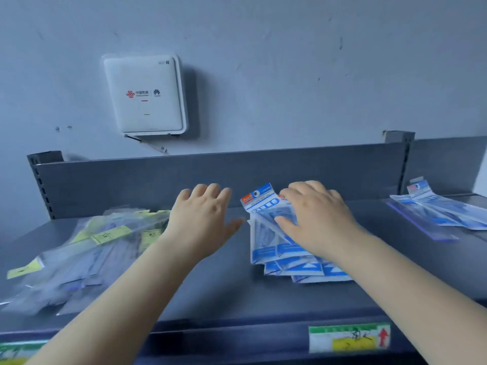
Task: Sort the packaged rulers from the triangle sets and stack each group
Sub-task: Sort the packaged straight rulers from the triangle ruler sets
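Note:
A fanned pile of blue-and-white triangle set packs lies mid-right on the grey shelf. My right hand rests flat on top of this pile, fingers fairly straight, covering its upper part. My left hand hovers open just left of the pile, fingers spread, holding nothing. A loose heap of clear ruler packs with yellow labels spreads over the shelf's left side. A few more blue packs lie at the far right on the neighbouring shelf section.
The shelf has a grey back panel and slotted uprights at both ends. A white router box hangs on the wall above. Price labels sit along the shelf's front edge.

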`<action>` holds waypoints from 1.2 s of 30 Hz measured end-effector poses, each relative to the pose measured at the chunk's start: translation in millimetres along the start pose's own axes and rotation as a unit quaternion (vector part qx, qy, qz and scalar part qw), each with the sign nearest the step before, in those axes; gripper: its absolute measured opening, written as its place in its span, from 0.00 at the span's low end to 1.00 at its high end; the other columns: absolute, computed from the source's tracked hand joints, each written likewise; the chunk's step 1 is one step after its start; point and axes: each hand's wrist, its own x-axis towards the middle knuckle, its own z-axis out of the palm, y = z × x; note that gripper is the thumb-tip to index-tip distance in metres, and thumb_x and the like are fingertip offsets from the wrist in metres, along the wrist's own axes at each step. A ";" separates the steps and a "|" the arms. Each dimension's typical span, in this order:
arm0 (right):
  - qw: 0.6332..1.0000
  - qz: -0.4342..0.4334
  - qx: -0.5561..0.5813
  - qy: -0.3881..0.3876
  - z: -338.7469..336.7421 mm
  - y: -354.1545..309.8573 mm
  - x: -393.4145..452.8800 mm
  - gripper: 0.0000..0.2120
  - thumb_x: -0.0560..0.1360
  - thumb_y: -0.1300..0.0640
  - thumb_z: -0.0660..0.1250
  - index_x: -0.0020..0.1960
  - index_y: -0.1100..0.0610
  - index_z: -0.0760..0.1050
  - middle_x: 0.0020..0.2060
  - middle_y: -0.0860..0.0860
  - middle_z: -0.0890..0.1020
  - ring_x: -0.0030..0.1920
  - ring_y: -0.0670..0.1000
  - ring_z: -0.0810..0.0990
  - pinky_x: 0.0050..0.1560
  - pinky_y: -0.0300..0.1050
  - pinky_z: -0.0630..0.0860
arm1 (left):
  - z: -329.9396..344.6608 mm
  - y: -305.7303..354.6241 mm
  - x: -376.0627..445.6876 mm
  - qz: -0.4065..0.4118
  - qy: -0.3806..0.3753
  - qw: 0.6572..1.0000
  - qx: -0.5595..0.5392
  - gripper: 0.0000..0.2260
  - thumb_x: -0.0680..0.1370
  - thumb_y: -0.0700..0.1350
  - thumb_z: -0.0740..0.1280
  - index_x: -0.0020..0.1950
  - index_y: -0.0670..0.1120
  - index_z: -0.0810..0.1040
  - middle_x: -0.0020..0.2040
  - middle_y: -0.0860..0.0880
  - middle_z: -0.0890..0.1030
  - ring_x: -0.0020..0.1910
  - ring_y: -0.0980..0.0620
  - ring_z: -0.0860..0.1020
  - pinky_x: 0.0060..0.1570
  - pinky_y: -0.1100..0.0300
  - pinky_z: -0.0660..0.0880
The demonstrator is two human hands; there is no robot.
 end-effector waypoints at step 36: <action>0.971 0.115 0.004 -0.208 32.9 366.7 -61.1 0.20 0.80 0.45 0.47 0.69 0.49 0.61 0.66 0.52 0.68 0.60 0.58 0.70 0.58 0.51 0.69 | 45.7 352.0 145.0 -0.004 -0.240 0.953 -0.183 0.22 0.78 0.61 0.56 0.61 0.45 0.68 0.61 0.47 0.74 0.63 0.48 0.70 0.57 0.56 0.69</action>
